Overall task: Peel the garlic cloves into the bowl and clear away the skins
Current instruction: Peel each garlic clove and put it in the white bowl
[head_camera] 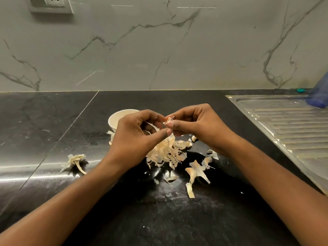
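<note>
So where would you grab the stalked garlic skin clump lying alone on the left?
Probably by the stalk of the garlic skin clump: it juts out toward the near edge, so pinch it from above there; the papery rest would likely tear.

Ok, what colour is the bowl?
Off-white; the bowl shows best in the head view, partly hidden by the left hand.

Surface: black polished stone counter (53, 121), one seam at left.
White bowl (115, 119) at back; pile of skins (166, 153) just in front of it; loose skins (197, 169) scattered right; dry stalk (75, 161) apart, left; ribbed steel drainboard (292, 125) at right.
</note>
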The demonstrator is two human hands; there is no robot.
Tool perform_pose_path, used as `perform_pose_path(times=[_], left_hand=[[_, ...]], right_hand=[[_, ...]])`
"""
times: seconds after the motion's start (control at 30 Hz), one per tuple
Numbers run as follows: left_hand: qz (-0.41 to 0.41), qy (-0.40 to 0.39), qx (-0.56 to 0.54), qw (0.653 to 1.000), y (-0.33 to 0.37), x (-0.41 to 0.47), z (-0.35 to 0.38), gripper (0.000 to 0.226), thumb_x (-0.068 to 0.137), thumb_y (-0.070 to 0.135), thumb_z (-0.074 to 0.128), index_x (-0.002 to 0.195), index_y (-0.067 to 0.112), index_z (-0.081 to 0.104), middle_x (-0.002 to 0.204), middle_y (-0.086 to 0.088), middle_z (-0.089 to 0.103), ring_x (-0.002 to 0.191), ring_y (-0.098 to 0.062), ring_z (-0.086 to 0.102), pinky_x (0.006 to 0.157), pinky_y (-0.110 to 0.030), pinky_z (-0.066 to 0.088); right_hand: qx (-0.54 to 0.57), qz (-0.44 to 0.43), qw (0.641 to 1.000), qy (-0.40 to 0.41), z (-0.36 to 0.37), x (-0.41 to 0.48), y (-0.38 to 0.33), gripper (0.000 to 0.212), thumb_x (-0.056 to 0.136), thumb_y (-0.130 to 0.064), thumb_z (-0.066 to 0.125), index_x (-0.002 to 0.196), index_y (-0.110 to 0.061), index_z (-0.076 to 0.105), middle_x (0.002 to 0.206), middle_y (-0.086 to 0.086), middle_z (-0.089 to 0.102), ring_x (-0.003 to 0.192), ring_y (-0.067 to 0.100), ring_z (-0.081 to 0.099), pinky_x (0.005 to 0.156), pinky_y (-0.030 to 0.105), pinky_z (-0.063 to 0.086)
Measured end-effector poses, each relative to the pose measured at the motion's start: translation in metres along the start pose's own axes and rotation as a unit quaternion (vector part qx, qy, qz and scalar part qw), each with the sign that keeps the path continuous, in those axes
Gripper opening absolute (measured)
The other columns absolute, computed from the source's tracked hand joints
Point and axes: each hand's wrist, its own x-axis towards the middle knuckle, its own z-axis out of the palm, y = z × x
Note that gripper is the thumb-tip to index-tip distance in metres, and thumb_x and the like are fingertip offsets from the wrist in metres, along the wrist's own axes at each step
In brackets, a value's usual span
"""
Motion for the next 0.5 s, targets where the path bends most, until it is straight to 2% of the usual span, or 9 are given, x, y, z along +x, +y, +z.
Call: perform_pose_path(times=[0.1,0.23,0.37,0.5], left_hand=[[-0.007,0.016,-0.020,1.000,-0.0008,0.0003,0.0010,0.022,0.080,0.019,0.092,0.098,0.016,0.080,0.084,0.004,0.078,0.074,-0.016,0.076,0.069,-0.035,0.065],[-0.024,0.032,-0.062,0.997,-0.0026,0.0023,0.0010,0.018,0.080,0.014,0.091,0.094,0.011,0.081,0.083,0.001,0.080,0.076,-0.018,0.079,0.074,-0.041,0.067],[-0.056,0.040,-0.094,0.993,-0.0034,0.0033,-0.0008,0.017,0.082,0.012,0.089,0.096,0.009,0.081,0.084,-0.003,0.080,0.078,-0.022,0.079,0.076,-0.048,0.067],[-0.079,0.043,-0.118,0.989,-0.0031,0.0035,-0.0003,0.014,0.084,0.007,0.086,0.097,0.010,0.081,0.086,-0.005,0.080,0.079,-0.027,0.080,0.080,-0.054,0.066]], right_hand=[[0.003,-0.003,1.000,0.004,0.0032,0.0004,0.0022,0.018,0.093,-0.013,0.078,0.109,-0.003,0.081,0.096,0.010,0.082,0.093,0.027,0.079,0.083,0.031,0.065],[0.021,-0.003,1.000,-0.001,0.0065,0.0003,0.0037,0.019,0.095,-0.016,0.075,0.108,-0.005,0.082,0.095,0.013,0.081,0.085,0.023,0.074,0.080,0.029,0.063],[0.063,0.025,0.997,-0.038,0.0050,-0.0004,0.0009,0.021,0.099,-0.012,0.070,0.115,-0.001,0.079,0.103,0.016,0.081,0.093,0.024,0.077,0.084,0.030,0.063],[0.071,0.035,0.997,-0.027,0.0068,-0.0010,-0.0002,0.021,0.097,-0.006,0.072,0.116,0.002,0.077,0.103,0.020,0.080,0.097,0.032,0.079,0.084,0.033,0.066]])
